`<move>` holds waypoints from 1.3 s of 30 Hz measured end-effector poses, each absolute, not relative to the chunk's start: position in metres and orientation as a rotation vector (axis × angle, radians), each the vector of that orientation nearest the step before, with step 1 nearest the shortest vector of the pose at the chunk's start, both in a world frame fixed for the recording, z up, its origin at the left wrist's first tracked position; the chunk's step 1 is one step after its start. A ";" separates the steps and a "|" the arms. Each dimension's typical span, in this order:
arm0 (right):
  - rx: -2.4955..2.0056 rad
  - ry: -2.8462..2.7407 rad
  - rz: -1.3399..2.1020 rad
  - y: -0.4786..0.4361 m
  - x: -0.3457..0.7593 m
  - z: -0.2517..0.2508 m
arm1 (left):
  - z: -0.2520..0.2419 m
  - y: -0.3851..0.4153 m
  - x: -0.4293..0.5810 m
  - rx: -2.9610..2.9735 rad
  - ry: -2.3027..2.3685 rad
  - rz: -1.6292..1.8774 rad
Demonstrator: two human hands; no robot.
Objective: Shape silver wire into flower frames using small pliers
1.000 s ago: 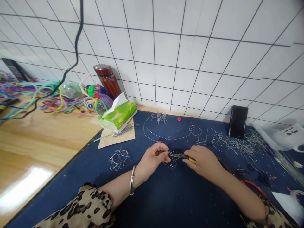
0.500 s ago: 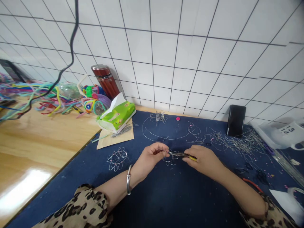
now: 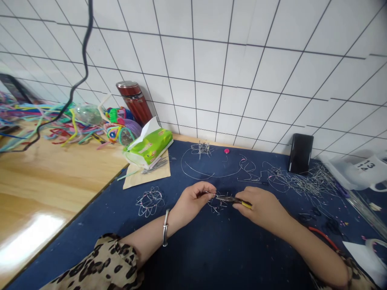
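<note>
My left hand [image 3: 193, 198] pinches a thin silver wire piece [image 3: 218, 206] between thumb and fingertips; its looped part with small pinkish beads hangs just past the fingers. In my right hand [image 3: 255, 202] is a pair of pliers [image 3: 231, 199] with yellow on the handle. The plier jaws point left and lie close to the left fingertips, at the wire; whether they grip it I cannot tell. A looped wire flower shape [image 3: 150, 202] lies on the dark blue mat [image 3: 208, 249], left of my left hand.
Behind my hands are a small wire structure [image 3: 204, 149], a pink round thing [image 3: 226, 151] and loose curled wire. A wire heap [image 3: 305, 180] lies right, by a standing black phone [image 3: 300, 153]. At left are a green tissue pack [image 3: 149, 148], a red flask [image 3: 134, 102] and colourful pipe cleaners [image 3: 66, 125].
The pliers and my right hand have shifted slightly right and down, the jaws moving a little away from my left fingertips. My left hand stays nearly in place.
</note>
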State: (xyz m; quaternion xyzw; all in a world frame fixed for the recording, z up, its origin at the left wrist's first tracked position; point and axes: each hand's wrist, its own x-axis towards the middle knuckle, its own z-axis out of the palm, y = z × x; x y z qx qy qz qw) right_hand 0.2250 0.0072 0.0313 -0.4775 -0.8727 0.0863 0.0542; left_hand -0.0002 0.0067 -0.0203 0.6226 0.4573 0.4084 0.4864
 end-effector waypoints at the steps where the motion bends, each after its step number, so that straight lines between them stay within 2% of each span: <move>1: -1.463 -2.638 0.353 0.009 0.226 0.032 | -0.021 0.007 0.000 1.526 1.116 0.994; 11: -1.513 -2.441 1.045 0.015 0.229 0.038 | -0.020 0.004 0.002 1.592 1.102 0.963; 14: -1.526 -2.413 1.112 0.018 0.231 0.037 | -0.022 0.005 0.001 1.566 1.085 0.944; 28: -1.473 -2.482 0.763 0.013 0.228 0.038 | -0.019 0.003 0.002 1.445 0.998 1.004; 31: -1.450 -2.542 0.510 0.012 0.227 0.032 | -0.016 0.003 0.002 1.388 0.974 1.032; 36: -1.298 -2.658 -0.114 0.005 0.224 0.032 | -0.017 0.004 0.002 1.379 0.984 1.059; 39: -1.240 -2.691 -0.333 -0.002 0.220 0.036 | -0.020 0.004 0.002 1.402 0.995 1.055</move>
